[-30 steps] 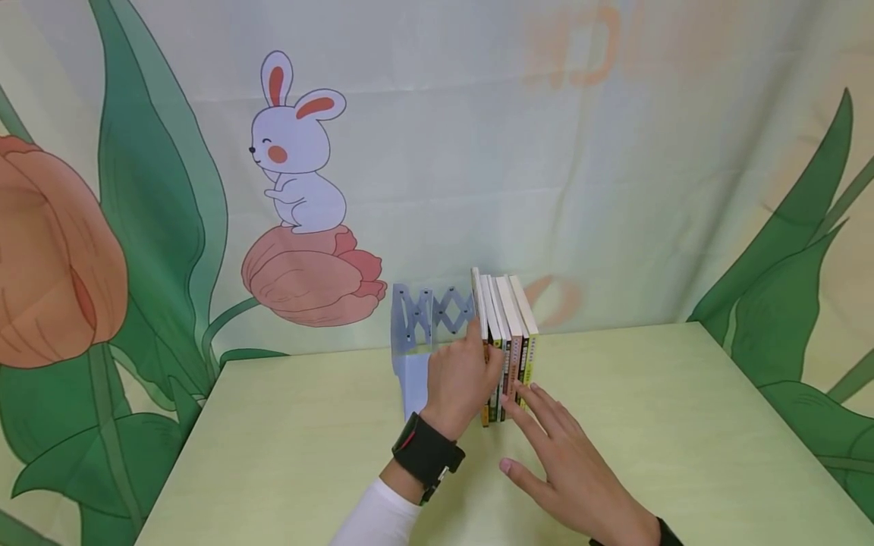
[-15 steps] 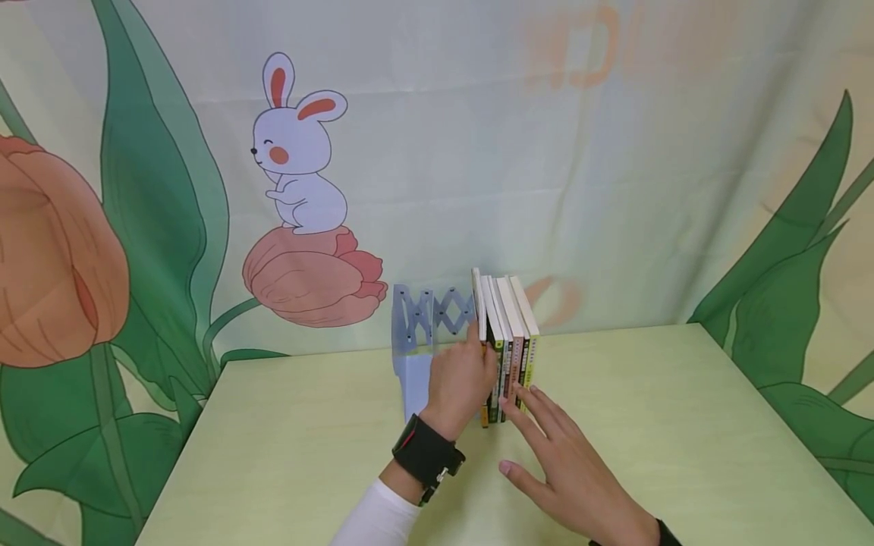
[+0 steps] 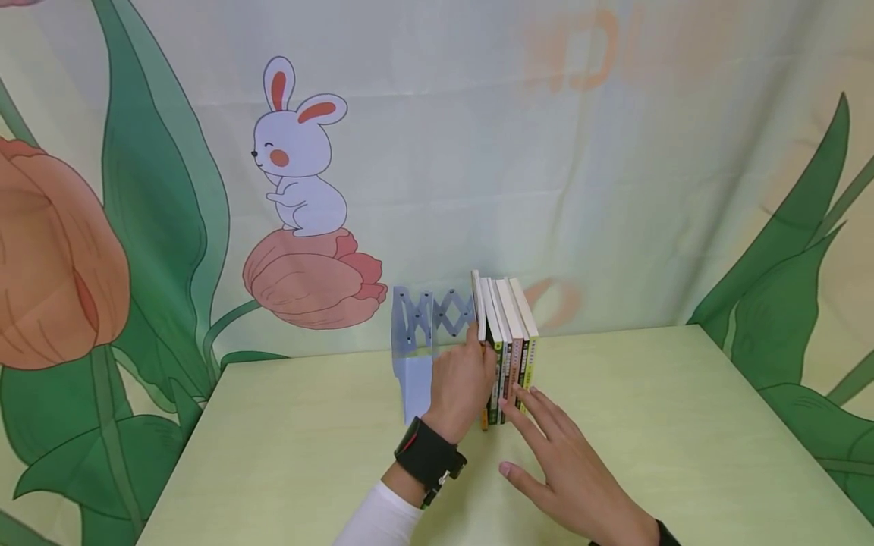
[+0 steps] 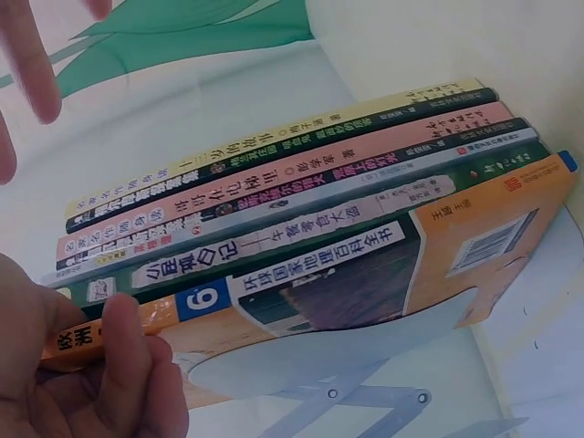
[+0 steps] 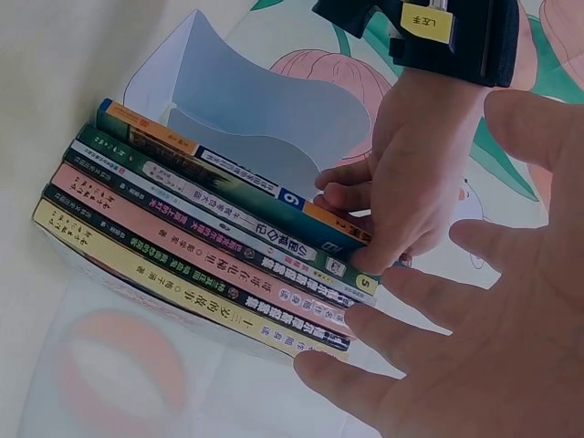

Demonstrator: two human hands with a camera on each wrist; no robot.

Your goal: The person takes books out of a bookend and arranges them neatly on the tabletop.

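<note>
- The orange geography encyclopedia volume (image 4: 500,214) stands upright at the left end of a row of books on the pale green table (image 3: 307,455), just beside a light-blue plate of the expandable bookend (image 3: 416,383).
- Its spine carries a dark blue square with a white "6", a white strip of Chinese characters and a dark picture panel; a barcode shows on its orange cover.
- The left hand (image 3: 460,387) pinches this volume near the top of its spine, thumb and fingers curled.
- Next to it comes the green book (image 4: 493,172) with a pale lavender title label, then a thin whitish spine, a black one, the pink book (image 4: 474,121), another black spine and the yellow book (image 4: 392,100).
- The right hand (image 3: 570,474) has its fingers straight and spread, fingertips at the pink and yellow spines; whether each touches, I cannot tell.
</note>
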